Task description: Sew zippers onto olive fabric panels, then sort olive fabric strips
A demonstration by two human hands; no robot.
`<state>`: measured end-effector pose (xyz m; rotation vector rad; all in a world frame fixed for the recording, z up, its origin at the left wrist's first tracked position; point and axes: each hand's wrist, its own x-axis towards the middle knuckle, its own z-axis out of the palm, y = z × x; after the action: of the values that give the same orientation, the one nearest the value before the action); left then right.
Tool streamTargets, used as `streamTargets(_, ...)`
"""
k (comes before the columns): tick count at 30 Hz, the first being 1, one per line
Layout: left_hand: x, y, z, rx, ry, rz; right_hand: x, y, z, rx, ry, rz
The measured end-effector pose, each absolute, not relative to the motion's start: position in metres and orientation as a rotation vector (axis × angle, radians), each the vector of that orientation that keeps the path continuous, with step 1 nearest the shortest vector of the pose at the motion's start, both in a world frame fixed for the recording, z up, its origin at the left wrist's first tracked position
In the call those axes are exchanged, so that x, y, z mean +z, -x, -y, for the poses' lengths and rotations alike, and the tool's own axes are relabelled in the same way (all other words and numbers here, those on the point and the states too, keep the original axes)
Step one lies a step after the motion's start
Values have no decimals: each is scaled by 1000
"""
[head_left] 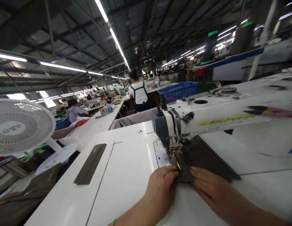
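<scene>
Presses on the small dark cloth point(185, 178) with both hands, low in the frame, just right of the middle. Lays the left hand point(160, 185) on the left edge, palm down, fingers close together and a little bent. Lays the right hand point(209, 185) on the right edge, fingers almost straight. Cannot tell about any pinch, with the thumbs hard to see. Has the gold zipper point(177, 161) just above the left fingertips, up and left from the right ones, so nearer to the left hand. Runs long and thin from the foot of the sewing machine point(162, 125), down and a bit right, toward the gap between the hands.
</scene>
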<state>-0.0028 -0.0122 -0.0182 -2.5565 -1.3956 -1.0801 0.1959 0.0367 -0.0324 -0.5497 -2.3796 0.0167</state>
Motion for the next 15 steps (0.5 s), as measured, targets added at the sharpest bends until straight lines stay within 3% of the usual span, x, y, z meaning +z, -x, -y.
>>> streamTargets(15, -54, 2, -17, -862, 2428, 1072, -24, -188, -32, 34, 487, 2298)
